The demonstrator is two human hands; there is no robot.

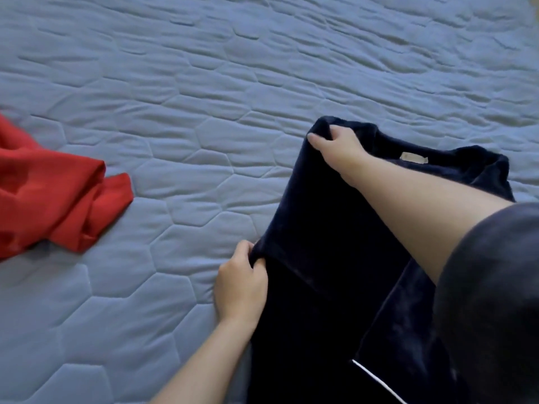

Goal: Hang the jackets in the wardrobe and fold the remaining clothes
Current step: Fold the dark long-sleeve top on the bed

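Navy garment [326, 228], left hand [242, 284], right hand [338, 147]

Head-worn, close, downward over bed [204, 83]

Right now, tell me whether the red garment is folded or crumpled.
Not folded: the red garment lies bunched in uneven creases on the blue quilt, partly out of frame.

Navy plush garment [320, 228], partly folded on bedspread [204, 83], red garment [43, 205] crumpled well apart
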